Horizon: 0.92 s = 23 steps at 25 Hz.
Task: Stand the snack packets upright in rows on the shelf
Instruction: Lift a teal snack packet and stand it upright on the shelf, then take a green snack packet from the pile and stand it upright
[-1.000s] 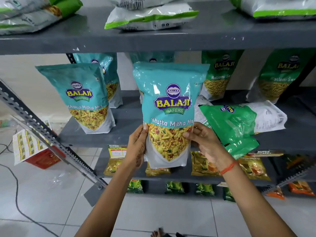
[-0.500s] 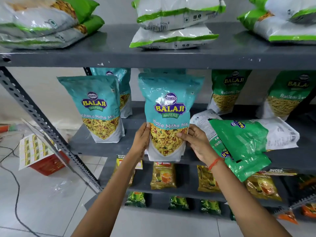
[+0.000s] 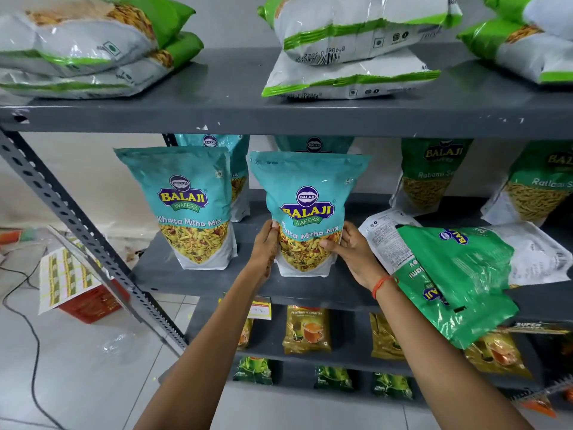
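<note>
A teal Khatta Mitha Mix packet (image 3: 307, 193) stands upright near the front of the grey middle shelf (image 3: 198, 282). My left hand (image 3: 266, 243) grips its lower left side and my right hand (image 3: 347, 246) its lower right side. Another teal packet (image 3: 189, 206) stands upright to its left, with two more teal packets behind them. A green Ratlami Sev packet (image 3: 455, 280) lies flat to the right, overhanging the shelf edge. Two green packets (image 3: 429, 178) stand upright at the back right.
The upper shelf (image 3: 235, 116) holds stacks of flat white-and-green packets (image 3: 356, 48). Lower shelves carry small tea packets (image 3: 307, 328). A slotted grey upright (image 3: 62, 209) slants down the left. A red crate (image 3: 93, 302) and a cable lie on the tiled floor.
Both hands have carried the teal packet forward and down onto the middle shelf, beside the left teal packet. The camera view has tilted upward.
</note>
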### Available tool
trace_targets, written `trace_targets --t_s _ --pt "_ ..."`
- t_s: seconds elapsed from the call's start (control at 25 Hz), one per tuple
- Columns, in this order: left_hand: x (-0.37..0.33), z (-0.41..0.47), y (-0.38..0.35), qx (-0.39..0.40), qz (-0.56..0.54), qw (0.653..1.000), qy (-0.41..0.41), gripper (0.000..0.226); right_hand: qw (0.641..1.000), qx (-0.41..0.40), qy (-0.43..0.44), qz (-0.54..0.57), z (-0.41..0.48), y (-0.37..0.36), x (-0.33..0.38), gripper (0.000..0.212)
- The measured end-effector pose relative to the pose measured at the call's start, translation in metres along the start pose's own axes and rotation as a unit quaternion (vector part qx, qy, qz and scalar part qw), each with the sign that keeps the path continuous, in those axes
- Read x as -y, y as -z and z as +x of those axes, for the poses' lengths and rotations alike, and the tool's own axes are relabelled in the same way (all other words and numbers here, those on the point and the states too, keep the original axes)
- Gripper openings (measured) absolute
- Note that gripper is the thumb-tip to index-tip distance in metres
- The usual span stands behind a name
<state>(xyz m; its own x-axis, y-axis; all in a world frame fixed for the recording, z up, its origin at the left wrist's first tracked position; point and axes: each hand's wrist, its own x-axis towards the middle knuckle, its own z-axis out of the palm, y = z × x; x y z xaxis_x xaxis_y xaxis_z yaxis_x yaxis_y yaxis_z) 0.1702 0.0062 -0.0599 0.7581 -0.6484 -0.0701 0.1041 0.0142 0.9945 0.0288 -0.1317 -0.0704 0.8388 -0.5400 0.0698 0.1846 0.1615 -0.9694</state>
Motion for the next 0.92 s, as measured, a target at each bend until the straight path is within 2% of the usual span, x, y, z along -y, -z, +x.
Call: trace_targets --t_s 0.28,0.4,0.48,0.56,0.64,0.72,0.8,0.92 --pt "0.006 -0.011 -0.007 -0.024 0.011 1.000 0.002 0.031 1.000 -0.001 0.002 0.001 -0.008 -0.002 -0.004 0.044" --pt "-0.002 -0.016 -0.009 -0.029 -0.010 0.999 0.016 0.050 1.000 0.001 -0.010 0.012 -0.009 -0.002 -0.001 0.050" --pt "-0.007 -0.025 -0.012 -0.041 -0.002 0.999 -0.014 0.055 1.000 0.000 -0.018 0.014 -0.013 -0.001 0.001 0.064" --pt "-0.010 -0.041 -0.021 -0.087 0.062 0.991 -0.078 0.059 0.998 -0.060 -0.008 -0.022 -0.021 -0.007 0.006 0.075" --pt "-0.014 -0.062 -0.039 -0.157 0.178 0.959 -0.156 0.065 0.979 -0.179 0.058 -0.075 -0.030 -0.015 0.014 0.068" --pt "-0.018 -0.081 -0.062 -0.195 0.276 0.911 -0.237 0.068 0.948 -0.267 0.147 -0.096 -0.039 -0.019 0.028 0.049" --pt "-0.017 -0.097 -0.091 -0.169 0.324 0.884 -0.291 0.069 0.926 -0.298 0.204 -0.111 -0.048 -0.009 0.047 0.038" --pt "-0.009 -0.108 -0.139 -0.108 0.365 0.860 -0.340 0.067 0.912 -0.305 0.216 -0.168 -0.061 0.028 0.066 0.030"
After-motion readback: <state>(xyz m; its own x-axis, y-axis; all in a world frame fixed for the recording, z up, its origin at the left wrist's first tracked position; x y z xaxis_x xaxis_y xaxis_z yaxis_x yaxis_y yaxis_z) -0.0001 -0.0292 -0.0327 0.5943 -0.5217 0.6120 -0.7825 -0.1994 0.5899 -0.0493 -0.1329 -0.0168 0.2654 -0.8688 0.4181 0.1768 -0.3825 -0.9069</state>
